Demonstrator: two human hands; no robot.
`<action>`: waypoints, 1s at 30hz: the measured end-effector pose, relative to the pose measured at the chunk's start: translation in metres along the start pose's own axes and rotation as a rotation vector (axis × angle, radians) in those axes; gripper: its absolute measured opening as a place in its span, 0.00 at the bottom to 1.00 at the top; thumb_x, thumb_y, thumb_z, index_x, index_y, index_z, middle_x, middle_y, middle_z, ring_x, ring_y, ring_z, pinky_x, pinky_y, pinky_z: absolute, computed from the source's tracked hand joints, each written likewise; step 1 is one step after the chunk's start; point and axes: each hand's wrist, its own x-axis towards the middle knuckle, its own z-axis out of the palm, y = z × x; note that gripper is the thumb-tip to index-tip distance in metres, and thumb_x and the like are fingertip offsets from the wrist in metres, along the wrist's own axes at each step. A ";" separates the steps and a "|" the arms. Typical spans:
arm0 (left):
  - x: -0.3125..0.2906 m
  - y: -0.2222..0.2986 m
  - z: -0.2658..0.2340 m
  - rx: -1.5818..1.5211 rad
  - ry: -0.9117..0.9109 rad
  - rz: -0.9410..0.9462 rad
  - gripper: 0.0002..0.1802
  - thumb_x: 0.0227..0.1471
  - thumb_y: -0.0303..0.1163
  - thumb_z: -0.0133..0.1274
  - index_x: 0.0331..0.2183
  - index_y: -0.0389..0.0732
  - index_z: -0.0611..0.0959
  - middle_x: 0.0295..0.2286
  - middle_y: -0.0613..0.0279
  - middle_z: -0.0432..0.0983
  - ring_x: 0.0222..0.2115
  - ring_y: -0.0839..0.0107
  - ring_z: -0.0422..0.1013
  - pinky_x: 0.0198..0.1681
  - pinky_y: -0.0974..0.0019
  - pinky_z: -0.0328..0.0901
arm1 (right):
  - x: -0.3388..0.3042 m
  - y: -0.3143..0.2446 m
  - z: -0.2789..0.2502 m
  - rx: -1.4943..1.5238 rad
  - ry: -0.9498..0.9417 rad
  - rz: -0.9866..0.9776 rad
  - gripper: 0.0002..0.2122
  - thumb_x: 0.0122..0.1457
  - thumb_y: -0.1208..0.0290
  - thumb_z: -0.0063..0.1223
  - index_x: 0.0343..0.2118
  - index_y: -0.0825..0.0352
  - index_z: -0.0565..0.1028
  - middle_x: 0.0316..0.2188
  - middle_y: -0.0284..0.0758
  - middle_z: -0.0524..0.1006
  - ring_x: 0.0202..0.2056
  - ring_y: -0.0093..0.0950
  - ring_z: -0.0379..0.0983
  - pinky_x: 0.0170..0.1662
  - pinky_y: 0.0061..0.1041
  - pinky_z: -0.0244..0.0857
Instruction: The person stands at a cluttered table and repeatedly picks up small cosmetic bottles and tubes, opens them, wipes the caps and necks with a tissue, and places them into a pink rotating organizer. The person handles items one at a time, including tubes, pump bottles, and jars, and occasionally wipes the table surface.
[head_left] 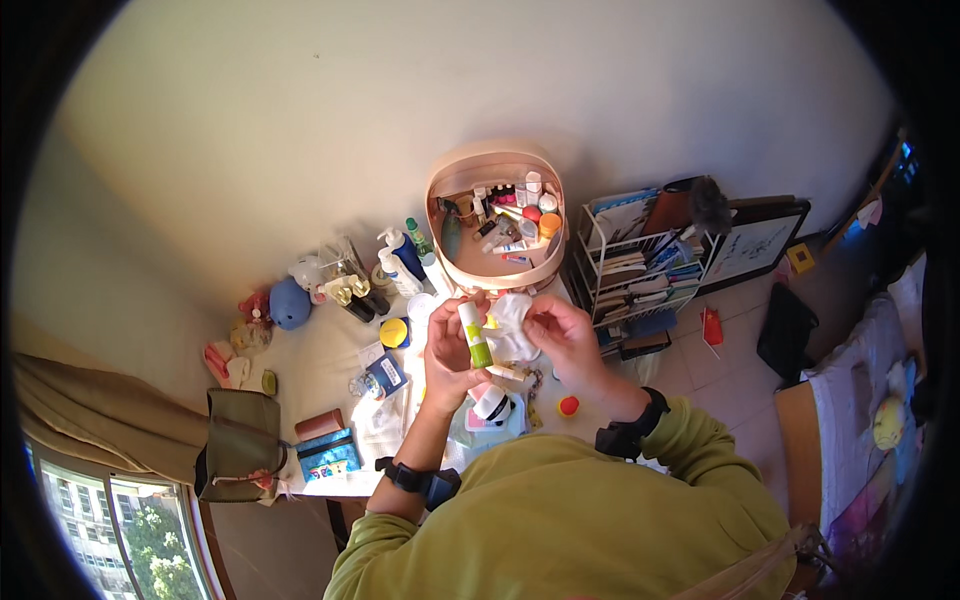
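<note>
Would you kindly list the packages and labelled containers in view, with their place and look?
Small tube: in left hand, white, green base.
White tissue: in right hand.
Pump bottle: left of the beige case, white and blue.
Blue packet: table's near edge, flat rectangle.

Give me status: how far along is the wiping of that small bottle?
Done: can't tell how much is wiped. In hand: left hand grips a small white bottle with green base upright; right hand holds a white cloth beside it. Left: the beige round case stands open, full of small bottles; more items crowd the white table.
</note>
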 end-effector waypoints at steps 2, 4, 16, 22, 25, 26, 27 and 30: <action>-0.002 -0.004 0.000 -0.038 0.001 0.004 0.55 0.25 0.41 0.75 0.53 0.39 0.63 0.54 0.52 0.62 0.56 0.63 0.59 0.59 0.59 0.53 | -0.005 -0.008 0.009 -0.096 -0.135 -0.095 0.06 0.57 0.80 0.53 0.37 0.69 0.73 0.34 0.30 0.70 0.35 0.17 0.69 0.36 0.17 0.66; -0.006 -0.005 0.000 0.068 -0.006 0.000 0.55 0.25 0.40 0.75 0.53 0.37 0.63 0.52 0.53 0.64 0.53 0.64 0.62 0.57 0.60 0.56 | -0.006 -0.014 0.016 -0.336 -0.221 -0.179 0.08 0.52 0.82 0.57 0.35 0.67 0.77 0.33 0.33 0.70 0.34 0.22 0.70 0.35 0.19 0.66; -0.009 0.013 -0.007 0.547 -0.030 0.012 0.49 0.24 0.29 0.74 0.51 0.33 0.68 0.46 0.56 0.69 0.44 0.68 0.69 0.49 0.64 0.64 | 0.010 -0.028 0.019 -0.623 -0.259 -0.391 0.04 0.51 0.84 0.52 0.29 0.69 0.73 0.28 0.36 0.70 0.29 0.33 0.70 0.32 0.27 0.65; -0.010 0.017 0.001 0.549 -0.067 -0.002 0.49 0.24 0.28 0.75 0.51 0.33 0.68 0.44 0.56 0.71 0.44 0.69 0.69 0.49 0.64 0.64 | 0.011 -0.029 0.017 -0.666 -0.210 -0.429 0.04 0.51 0.84 0.53 0.28 0.70 0.72 0.28 0.37 0.70 0.27 0.33 0.70 0.32 0.27 0.65; -0.007 0.021 0.002 0.517 -0.065 0.005 0.49 0.25 0.29 0.74 0.51 0.33 0.68 0.43 0.56 0.72 0.44 0.67 0.69 0.51 0.63 0.63 | 0.012 -0.030 0.018 -0.571 -0.254 -0.512 0.04 0.51 0.84 0.53 0.29 0.70 0.72 0.26 0.36 0.71 0.28 0.34 0.71 0.32 0.27 0.65; -0.006 0.021 0.003 0.485 -0.047 -0.003 0.49 0.25 0.29 0.74 0.51 0.33 0.68 0.43 0.56 0.72 0.44 0.67 0.69 0.51 0.63 0.63 | 0.012 -0.032 0.018 -0.595 -0.222 -0.413 0.05 0.51 0.84 0.53 0.29 0.69 0.72 0.26 0.36 0.71 0.28 0.34 0.71 0.32 0.27 0.65; -0.005 0.022 0.004 0.438 -0.018 -0.011 0.48 0.25 0.29 0.74 0.50 0.33 0.68 0.43 0.56 0.71 0.44 0.67 0.69 0.51 0.63 0.62 | 0.009 -0.034 0.020 -0.556 -0.252 -0.466 0.05 0.50 0.84 0.53 0.29 0.69 0.72 0.26 0.37 0.71 0.28 0.34 0.71 0.32 0.28 0.65; -0.005 0.022 0.008 0.420 -0.054 0.022 0.49 0.24 0.29 0.74 0.50 0.34 0.67 0.44 0.55 0.71 0.45 0.67 0.69 0.51 0.63 0.62 | 0.013 -0.038 0.019 -0.631 -0.128 -0.336 0.04 0.51 0.84 0.52 0.29 0.69 0.71 0.26 0.38 0.71 0.28 0.34 0.70 0.32 0.28 0.64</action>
